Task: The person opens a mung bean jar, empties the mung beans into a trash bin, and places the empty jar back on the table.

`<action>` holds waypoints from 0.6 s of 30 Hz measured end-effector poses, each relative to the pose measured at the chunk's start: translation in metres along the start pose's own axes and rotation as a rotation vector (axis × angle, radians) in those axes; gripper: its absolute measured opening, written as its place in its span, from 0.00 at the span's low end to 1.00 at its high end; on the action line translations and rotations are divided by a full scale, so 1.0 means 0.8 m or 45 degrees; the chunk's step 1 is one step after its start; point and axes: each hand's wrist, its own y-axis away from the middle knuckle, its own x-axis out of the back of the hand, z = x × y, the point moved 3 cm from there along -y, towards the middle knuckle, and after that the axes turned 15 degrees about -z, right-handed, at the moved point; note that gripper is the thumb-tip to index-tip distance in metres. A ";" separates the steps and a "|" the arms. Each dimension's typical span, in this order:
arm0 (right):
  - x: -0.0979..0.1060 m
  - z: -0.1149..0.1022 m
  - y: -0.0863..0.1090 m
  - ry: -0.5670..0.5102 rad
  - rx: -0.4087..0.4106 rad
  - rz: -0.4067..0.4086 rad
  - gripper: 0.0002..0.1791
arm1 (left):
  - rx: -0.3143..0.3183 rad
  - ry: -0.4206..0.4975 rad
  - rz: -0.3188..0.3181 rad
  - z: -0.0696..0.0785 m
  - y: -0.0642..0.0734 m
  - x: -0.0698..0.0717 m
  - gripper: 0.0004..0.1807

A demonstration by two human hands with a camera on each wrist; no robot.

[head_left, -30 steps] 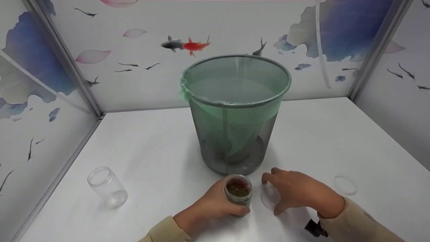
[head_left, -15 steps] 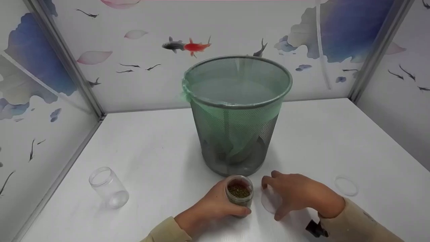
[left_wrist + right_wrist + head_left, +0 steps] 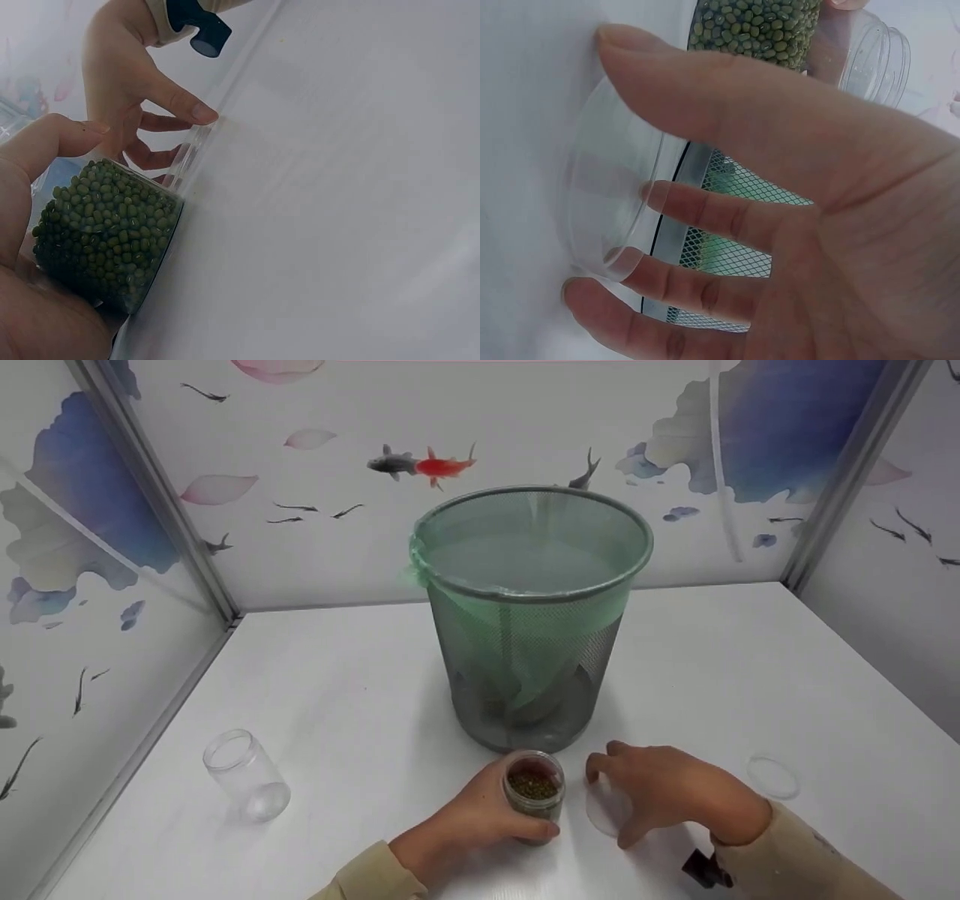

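Observation:
My left hand (image 3: 480,814) grips a clear jar (image 3: 109,229) with green mung beans inside. The jar is upright and uncapped, and its open mouth shows from above in the head view. To its right lies a clear round lid (image 3: 615,180) on the table, with my right hand (image 3: 667,787) over it. The right thumb and curled fingertips span the lid's rim from opposite sides, and the palm hides part of it in the head view.
Behind the hands stands a mesh waste bin (image 3: 532,660) lined with a green bag. An uncapped clear jar (image 3: 247,776) stands on the left of the white table (image 3: 330,682). A second clear lid (image 3: 774,777) lies at the right, near the right forearm. Printed panels enclose the table.
The head view has shifted slightly. My left hand keeps its hold on the jar, and my right hand stays at the lid in almost the same pose.

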 end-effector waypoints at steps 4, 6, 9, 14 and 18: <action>-0.001 -0.001 0.000 0.025 0.000 0.008 0.40 | 0.008 -0.017 0.001 0.000 0.001 0.000 0.40; -0.001 -0.001 0.000 0.042 0.010 0.021 0.40 | -0.003 0.000 -0.011 0.000 0.000 -0.001 0.40; 0.000 0.001 0.004 0.060 0.030 0.030 0.41 | -0.019 0.025 -0.028 0.001 -0.001 -0.002 0.40; 0.022 0.007 0.026 0.013 0.061 0.028 0.42 | -0.004 0.023 -0.027 0.001 -0.001 -0.004 0.41; 0.063 0.013 0.055 -0.072 0.165 0.310 0.23 | 0.013 0.008 -0.016 0.001 -0.001 -0.005 0.41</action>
